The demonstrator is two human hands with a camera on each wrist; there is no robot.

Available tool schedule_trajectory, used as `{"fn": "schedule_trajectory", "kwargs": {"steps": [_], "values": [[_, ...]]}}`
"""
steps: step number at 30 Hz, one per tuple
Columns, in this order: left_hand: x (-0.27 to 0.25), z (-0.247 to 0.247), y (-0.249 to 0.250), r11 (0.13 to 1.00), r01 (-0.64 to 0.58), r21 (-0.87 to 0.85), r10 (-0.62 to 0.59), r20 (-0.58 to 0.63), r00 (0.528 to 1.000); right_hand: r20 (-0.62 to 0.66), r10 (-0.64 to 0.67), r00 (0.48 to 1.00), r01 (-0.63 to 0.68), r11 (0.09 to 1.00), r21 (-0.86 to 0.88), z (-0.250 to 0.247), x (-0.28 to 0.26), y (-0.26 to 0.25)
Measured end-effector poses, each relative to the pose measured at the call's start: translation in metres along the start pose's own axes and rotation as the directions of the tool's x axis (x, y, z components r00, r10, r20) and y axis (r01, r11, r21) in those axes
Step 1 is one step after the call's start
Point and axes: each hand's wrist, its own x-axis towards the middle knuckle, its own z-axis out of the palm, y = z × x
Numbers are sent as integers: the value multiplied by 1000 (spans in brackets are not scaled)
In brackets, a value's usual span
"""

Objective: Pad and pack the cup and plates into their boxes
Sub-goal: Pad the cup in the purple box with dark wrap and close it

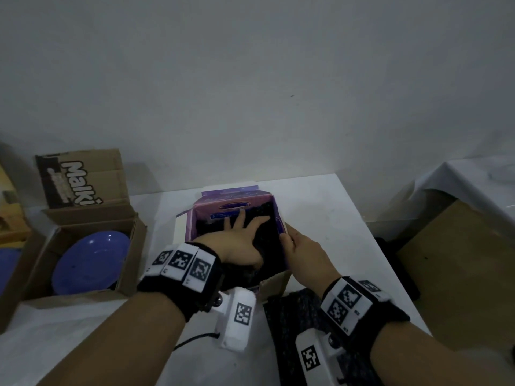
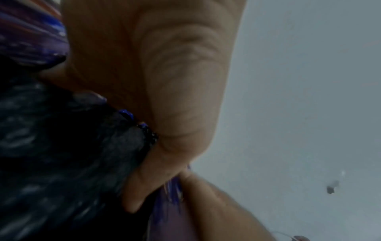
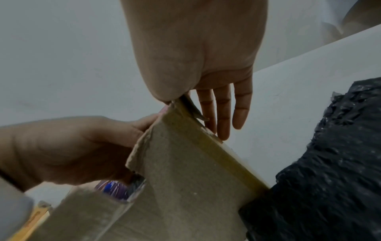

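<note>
A plain grey-white wall (image 1: 250,79) rises behind the white table (image 1: 320,213). Right of the table stands a second white-covered surface (image 1: 473,176). Light is dim.

Head view looks down, farther; wrist views close; all share purple box (image 1: 237,207).

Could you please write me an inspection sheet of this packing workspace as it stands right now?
Surface: white table, lit dimly.
Job's things: purple box open, lined with dark padding; blue plate tilted inside the brown carton; no cup seen.
Clutter: spare dark padding on the table by the right wrist.
Hands: left hand spread flat, pressing padding into the purple box; right hand grips that box's right wall.
Cables: black cable under the left wrist.
Surroundings: grey wall; more cardboard at right.
</note>
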Motion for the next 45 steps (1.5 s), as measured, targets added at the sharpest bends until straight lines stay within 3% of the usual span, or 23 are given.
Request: {"fn": "schedule_trajectory", "kwargs": {"steps": [6, 10, 12, 13, 15, 16, 17, 19, 23, 28, 33, 36, 38, 41, 43, 45], "values": [[25, 29, 4, 999, 30, 18, -27, -144, 989, -3, 22, 1000, -22, 1000, 2, 1, 0, 1], [19, 31, -2, 1000, 23, -8, -24, -155, 988, -5, 22, 1000, -22, 1000, 21, -1, -3, 2], [5, 29, -6, 999, 31, -16, -34, -289, 957, -41, 67, 997, -60, 986, 156, -5, -10, 6], [-3, 27, -9, 999, 38, -5, -36, -427, 903, -80, 107, 991, -86, 970, 229, -7, -15, 10], [-14, 25, -19, 998, 54, 40, -9, -714, 700, -150, 179, 972, -134, 954, 270, -7, -28, 20], [-18, 25, -25, 997, 54, 63, 18, -801, 598, -153, 200, 968, -165, 963, 214, -5, -34, 26], [-19, 26, -32, 997, 39, 72, 41, -851, 524, -116, 217, 969, -204, 972, 114, -2, -40, 32], [-18, 31, -45, 998, 5, 65, 56, -882, 468, 27, 246, 969, -242, 964, -110, 9, -53, 39], [-16, 40, -56, 998, -67, -4, 30, -869, 495, 201, 351, 915, -255, 887, -385, 34, -81, 32], [-13, 41, -60, 987, -151, -54, 24, -882, 470, 107, 349, 931, -242, 809, -536, 55, -99, 21], [-7, 41, -69, 952, -268, -146, -28, -916, 401, 116, 366, 923, -315, 895, -315, 43, -95, 23], [-3, 41, -73, 944, -249, -217, -97, -903, 419, 80, 379, 922, -367, 921, -131, 29, -96, 24], [0, 42, -76, 922, -285, -261, -111, -885, 452, -24, 382, 924, -383, 920, -85, 15, -96, 18], [0, 41, -75, 863, -393, -317, -114, -880, 461, -321, 340, 884, -360, 933, -4, -15, -89, 5], [-5, 39, -71, 785, -446, -429, -184, -850, 494, -526, 205, 825, -221, 975, 32, -35, -79, -10], [-9, 40, -70, 685, -485, -544, -248, -800, 547, -620, -76, 781, 34, 996, -79, -45, -70, -37]]}}
